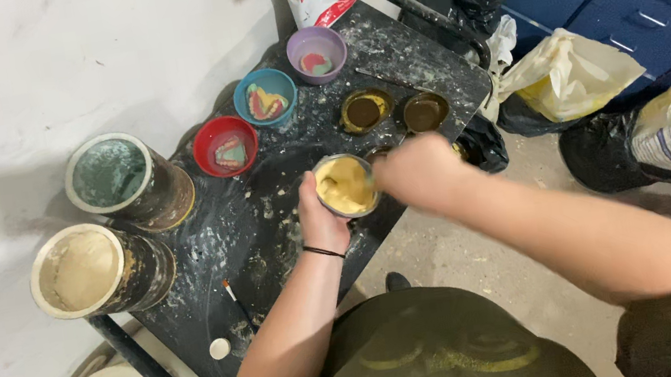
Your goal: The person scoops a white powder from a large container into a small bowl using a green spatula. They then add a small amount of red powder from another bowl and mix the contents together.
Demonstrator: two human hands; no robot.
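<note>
A person's left hand [320, 217] clamps a small can [346, 185] of yellow paste at the black cart's [270, 224] near edge while the blurred right hand [420, 169], fingers indistinct, works over it, apparently mid-stir, needing a steady grip next.

— Where's your left hand [320, 215]?

— Near the centre of view, fingers curled closed in a grip, thumb side up. A thin black band sits on that wrist. My forearm runs back toward seven o'clock.

— And the right hand [419, 170]?

— Just toward three o'clock of the left, blurred, knuckles up, fingers bunched downward. Its bare forearm stretches away toward four o'clock.
</note>
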